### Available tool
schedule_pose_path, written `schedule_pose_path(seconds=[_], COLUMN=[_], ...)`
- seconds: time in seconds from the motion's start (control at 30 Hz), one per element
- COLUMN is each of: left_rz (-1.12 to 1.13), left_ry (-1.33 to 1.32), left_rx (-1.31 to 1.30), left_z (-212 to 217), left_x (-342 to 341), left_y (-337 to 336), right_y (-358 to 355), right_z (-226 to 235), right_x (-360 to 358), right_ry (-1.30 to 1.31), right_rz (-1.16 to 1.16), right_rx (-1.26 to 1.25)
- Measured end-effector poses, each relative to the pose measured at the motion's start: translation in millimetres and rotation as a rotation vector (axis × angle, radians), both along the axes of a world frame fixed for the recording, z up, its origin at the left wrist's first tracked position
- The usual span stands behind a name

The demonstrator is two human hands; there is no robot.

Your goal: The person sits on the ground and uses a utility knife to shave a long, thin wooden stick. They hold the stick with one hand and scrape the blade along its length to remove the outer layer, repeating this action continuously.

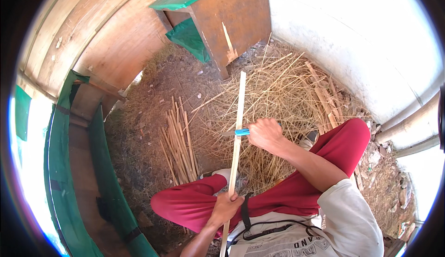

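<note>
The right hand (265, 134) is clenched around a knife with a blue handle (241, 132), its blade laid across a long bamboo strip (238, 127). The left hand (225, 207) grips the strip's lower part above the knee, probably to steady it; finished strips (178, 145) lie beside the shavings (282, 85)

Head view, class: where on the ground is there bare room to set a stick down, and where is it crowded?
Bare dirt lies between the bundle of split sticks and the green-edged wooden bench, and toward the wooden cabinet. Shavings crowd the ground to the right.
</note>
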State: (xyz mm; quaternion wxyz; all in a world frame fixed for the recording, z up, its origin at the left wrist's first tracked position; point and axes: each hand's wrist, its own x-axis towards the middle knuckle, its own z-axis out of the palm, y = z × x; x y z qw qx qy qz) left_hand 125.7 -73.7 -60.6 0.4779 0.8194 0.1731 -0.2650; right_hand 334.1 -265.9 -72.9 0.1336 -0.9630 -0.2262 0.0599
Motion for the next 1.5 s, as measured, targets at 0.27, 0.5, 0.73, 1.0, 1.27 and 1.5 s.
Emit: schedule_pose_path(seconds=[0.27,0.5,0.73,1.0,1.27,1.5], left_rz=[0.036,-0.004,-0.039,0.06,0.035,0.098], left_ry=[0.078,0.045,0.189,0.427,0.415,0.444], left_rx=[-0.021,-0.027,-0.091,-0.234,-0.16,0.05], left_z=[-3,17,25,38,54,60], left_x=[-14,-9,-30,-81,-119,-78], left_y=[7,2,-5,12,41,36], right_y=[-2,1,-11,-38,-77,-19], right_z=[-13,-25,-35,-73,-110,-56], right_x=[5,1,31,58,78,60], right_ry=[0.061,0.05,0.135,0.181,0.158,0.544], right_rz=[0.013,-0.03,-0.142,-0.257,-0.412,-0.314], right_rx=[-0.036,-0.08,-0.13,-0.203,-0.241,0.269])
